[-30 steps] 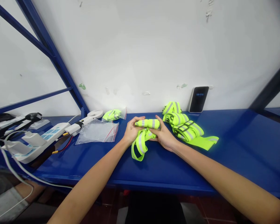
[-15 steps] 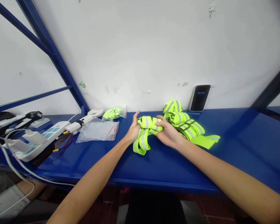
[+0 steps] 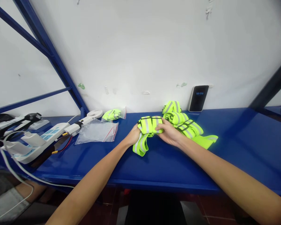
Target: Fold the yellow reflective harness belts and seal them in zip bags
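Between my two hands is a neon yellow-green reflective strap (image 3: 148,125) with grey stripes and black edging, folded into a bundle. A loop of it hangs down below the bundle over the table. My left hand (image 3: 134,135) is closed on the bundle's left side, its fingers mostly hidden behind the fabric. Gripping the right side is my right hand (image 3: 168,131), with the thumb on the front. Just right of that hand lies a pile of similar reflective straps (image 3: 186,125), one flat end reaching out to the right.
Left of my hands, clear zip bags (image 3: 96,132) lie by a bagged neon strap (image 3: 112,114) and a white handheld fan (image 3: 93,115). A power strip (image 3: 43,140) with plugs and cables is farther left. A phone (image 3: 198,98) leans on the wall. Another person's leg (image 3: 28,190) shows lower left.
The bundle has been turned in my hands, so more of its folded face and black edging shows. My left thumb has dropped from its raised position. The view has shifted slightly.
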Demonstrator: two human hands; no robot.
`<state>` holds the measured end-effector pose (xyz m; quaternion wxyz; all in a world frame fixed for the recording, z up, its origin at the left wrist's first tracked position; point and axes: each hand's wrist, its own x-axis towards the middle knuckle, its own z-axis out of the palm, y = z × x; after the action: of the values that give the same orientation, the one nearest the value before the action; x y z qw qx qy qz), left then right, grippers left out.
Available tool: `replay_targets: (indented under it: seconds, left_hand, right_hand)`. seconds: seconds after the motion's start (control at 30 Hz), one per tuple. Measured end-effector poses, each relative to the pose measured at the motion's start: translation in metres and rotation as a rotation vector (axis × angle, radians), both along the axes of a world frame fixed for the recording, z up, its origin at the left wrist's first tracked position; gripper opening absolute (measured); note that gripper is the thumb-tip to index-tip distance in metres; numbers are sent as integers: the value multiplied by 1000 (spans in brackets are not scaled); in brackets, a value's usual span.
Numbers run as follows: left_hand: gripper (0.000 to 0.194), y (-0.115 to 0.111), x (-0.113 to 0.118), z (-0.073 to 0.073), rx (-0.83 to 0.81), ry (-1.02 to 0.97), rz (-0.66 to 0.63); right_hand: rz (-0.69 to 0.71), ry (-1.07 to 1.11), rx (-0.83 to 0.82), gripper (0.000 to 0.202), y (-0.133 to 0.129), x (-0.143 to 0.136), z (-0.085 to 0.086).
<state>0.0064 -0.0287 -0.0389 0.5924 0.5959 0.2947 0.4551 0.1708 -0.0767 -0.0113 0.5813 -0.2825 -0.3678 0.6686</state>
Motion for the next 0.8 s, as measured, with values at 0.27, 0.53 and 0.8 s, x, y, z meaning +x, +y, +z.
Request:
replay_targets:
  seconds: [0.27,0.53,0.8]
  left_hand:
    - [29,3,-1,-5,187,122,-55]
    - [59,-3,-3,-1,-46,-5,-140]
    - [68,-12,-4,7,-99,28,-223]
  right_hand:
    - [-55,38,16,42,6,-5,-13]
    - [-193,57,-13,46,11,0,-9]
    - [-189,17,87,47,7,-2,-8]
